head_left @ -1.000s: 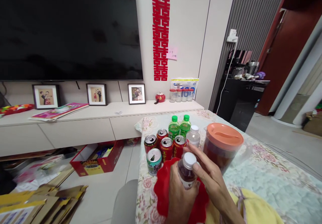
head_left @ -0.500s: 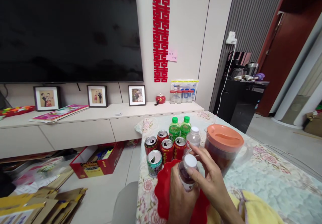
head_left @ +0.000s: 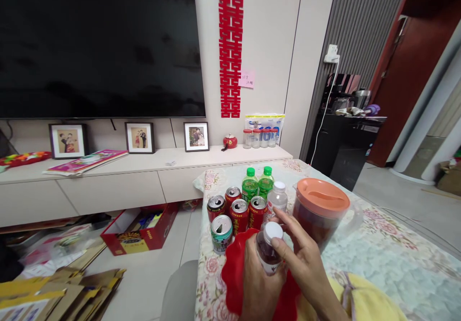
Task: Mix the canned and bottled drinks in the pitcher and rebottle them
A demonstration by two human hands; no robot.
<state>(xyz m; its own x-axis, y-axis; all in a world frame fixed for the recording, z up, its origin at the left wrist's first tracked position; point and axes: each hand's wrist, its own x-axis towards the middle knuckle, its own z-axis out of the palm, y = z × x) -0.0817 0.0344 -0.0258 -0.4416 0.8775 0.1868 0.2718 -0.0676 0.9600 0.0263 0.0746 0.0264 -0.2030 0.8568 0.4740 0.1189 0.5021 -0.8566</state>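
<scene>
A small clear bottle [head_left: 267,254] with dark liquid and a white cap [head_left: 272,231] is held over a red scalloped plate [head_left: 233,273]. My left hand [head_left: 257,290] wraps its body from below. My right hand [head_left: 300,261] pinches the white cap with thumb and fingers. Just beyond stand several red cans [head_left: 239,214], a green-white can [head_left: 221,233], two green bottles [head_left: 256,182], a clear white-capped bottle [head_left: 277,197] and a pitcher [head_left: 319,213] with an orange lid.
The table has a floral cloth [head_left: 382,258]; a yellow cloth [head_left: 363,302] lies near me. A low TV cabinet [head_left: 108,177] with photo frames stands ahead; a red box [head_left: 140,229] and cardboard [head_left: 54,292] lie on the floor. A grey chair back [head_left: 180,290] is at the left.
My right hand's fingers have shifted slightly around the white cap. The bottle and my left hand stay in nearly the same place.
</scene>
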